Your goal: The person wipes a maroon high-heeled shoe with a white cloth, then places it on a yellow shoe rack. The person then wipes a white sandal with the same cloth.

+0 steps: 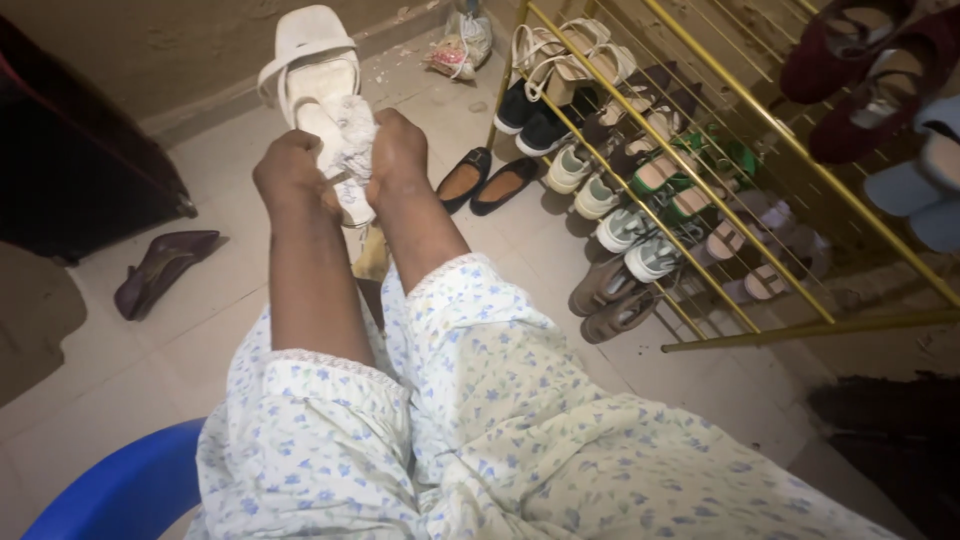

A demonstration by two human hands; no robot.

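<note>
A white strappy sandal (312,62) is held up in front of me, sole side toward me. My left hand (290,172) grips its lower part from the left. My right hand (398,150) presses a crumpled white cloth (352,138) against the sandal from the right. Both forearms reach forward out of pale floral-print sleeves (470,400).
A gold metal shoe rack (700,190) at right holds several pairs of shoes. Black flats (488,182) lie on the tiled floor beside it. A dark purple heeled shoe (160,270) lies at left near a dark case (70,150). A blue plastic chair edge (120,490) shows bottom left.
</note>
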